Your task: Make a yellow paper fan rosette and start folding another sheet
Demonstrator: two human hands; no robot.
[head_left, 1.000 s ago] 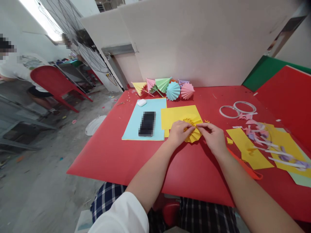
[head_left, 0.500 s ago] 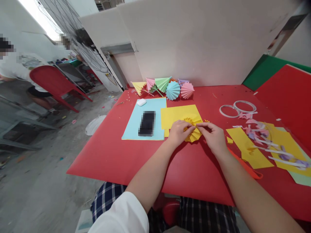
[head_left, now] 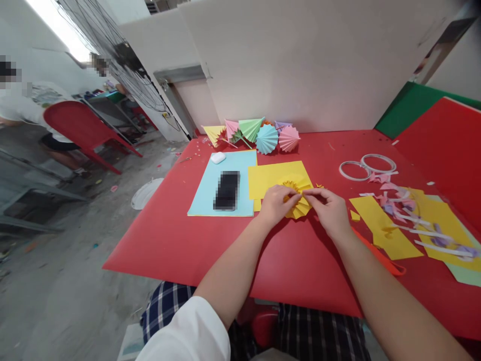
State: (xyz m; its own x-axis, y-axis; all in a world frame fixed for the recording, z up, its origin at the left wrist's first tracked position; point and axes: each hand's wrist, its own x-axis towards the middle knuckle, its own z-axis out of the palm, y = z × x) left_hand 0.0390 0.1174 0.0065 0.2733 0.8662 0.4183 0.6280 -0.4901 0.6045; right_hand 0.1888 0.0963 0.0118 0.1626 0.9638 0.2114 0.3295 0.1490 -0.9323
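Note:
A yellow pleated paper fan [head_left: 299, 208], spread nearly into a round, is between my hands above the red table. My left hand [head_left: 277, 204] pinches its left side between thumb and fingers. On the other side my right hand [head_left: 329, 209] has thumb and forefinger closed on the fan near its middle. The fingertips of both hands almost meet, and they cover part of the folds. Just behind the fan lies a flat yellow paper sheet [head_left: 268, 179], partly over light blue paper [head_left: 203, 200].
A phone [head_left: 226, 190] and a white case [head_left: 218, 158] rest on the blue paper. Small paper umbrellas [head_left: 267, 139] line the back. To the right are tape rings [head_left: 379, 163], cut yellow paper [head_left: 383, 225], paper scraps and orange-handled scissors [head_left: 391, 268]. A person sits far left.
Hardly anything differs. The view has shifted very slightly, and both hands keep their pinch on the yellow fan.

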